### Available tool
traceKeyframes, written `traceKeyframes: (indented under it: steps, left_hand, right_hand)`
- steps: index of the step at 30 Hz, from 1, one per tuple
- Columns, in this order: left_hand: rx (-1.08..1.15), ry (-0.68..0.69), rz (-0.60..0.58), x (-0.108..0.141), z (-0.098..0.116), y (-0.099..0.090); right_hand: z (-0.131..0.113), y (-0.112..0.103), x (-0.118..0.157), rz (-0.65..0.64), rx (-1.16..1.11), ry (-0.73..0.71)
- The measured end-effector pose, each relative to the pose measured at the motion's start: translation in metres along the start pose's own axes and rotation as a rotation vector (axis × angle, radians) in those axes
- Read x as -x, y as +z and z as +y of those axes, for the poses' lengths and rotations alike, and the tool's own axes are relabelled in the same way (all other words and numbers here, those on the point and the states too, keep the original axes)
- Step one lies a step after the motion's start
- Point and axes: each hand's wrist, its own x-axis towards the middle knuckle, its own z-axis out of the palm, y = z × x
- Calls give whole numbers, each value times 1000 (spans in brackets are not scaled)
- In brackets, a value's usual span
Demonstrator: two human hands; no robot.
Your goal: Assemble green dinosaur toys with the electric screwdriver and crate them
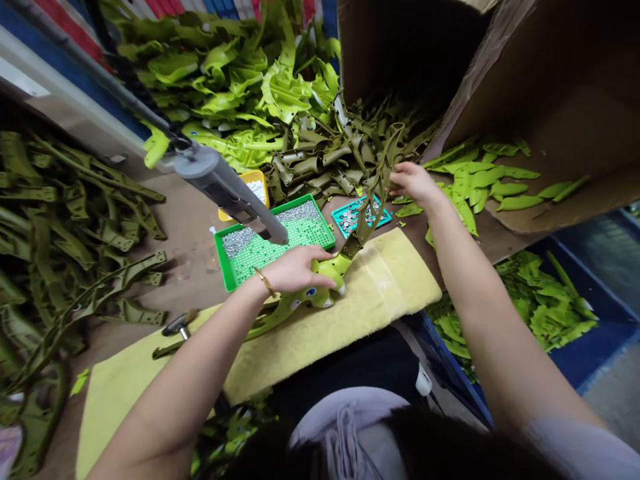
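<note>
If the left hand [295,270], clasping a glossy green plastic part [330,270], slips, the part could strike the rectangular green plastic tray [265,215]; the right hand's [413,183] grip is indeterminate.

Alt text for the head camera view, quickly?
The left hand presses a bright green plastic piece on a yellow foam pad, while the right hand reaches its olive strip. A green tray of silver studs and heaped green plastic parts lie nearby.
</note>
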Motion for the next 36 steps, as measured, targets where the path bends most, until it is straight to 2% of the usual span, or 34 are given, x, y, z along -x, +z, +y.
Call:
traceKeyframes:
  steps: [3, 6, 9, 11, 15, 18, 20, 23, 26, 28, 31, 36]
  left_hand:
    - [12, -3, -11, 2, -2, 0]
    - [18, -9, -7, 6, -5, 0]
    - [29, -23, -6, 7, -7, -1]
    - [37, -36, -13, 4, -5, 0]
    - [27, -45, -6, -6, 2, 1]
    - [20, -54, -2, -11, 5, 3]
    - [14, -63, -1, -11, 5, 3]
    - [-13, -44, 16, -9, 5, 4]
    - [-55, -14, 17, -8, 10, 5]
    - [-90, -2, 18, -8, 15, 5]
    - [-139, 14, 20, -8, 23, 6]
    - [-186, -2, 8, -9, 31, 6]
  right_hand:
    - [5, 6, 3, 90, -30, -17]
    - [0, 2, 18, 136, -206, -84]
    - [-10, -9, 59, 55, -371, -100]
    - [-12, -7, 97, -21, -377, -51]
    - [5, 18, 165, -200, -350, 82]
    - [19, 31, 192, -267, -294, 139]
    - [16, 26, 197, -311, -163, 137]
    - [-9, 11, 192, -476, 140, 70]
    - [-37, 9, 179, -697, 487, -112]
    - [-48, 16, 172, -776, 679, -274]
    - [-51, 33, 169, -754, 869, -411]
    - [-52, 43, 179, -600, 1070, -460]
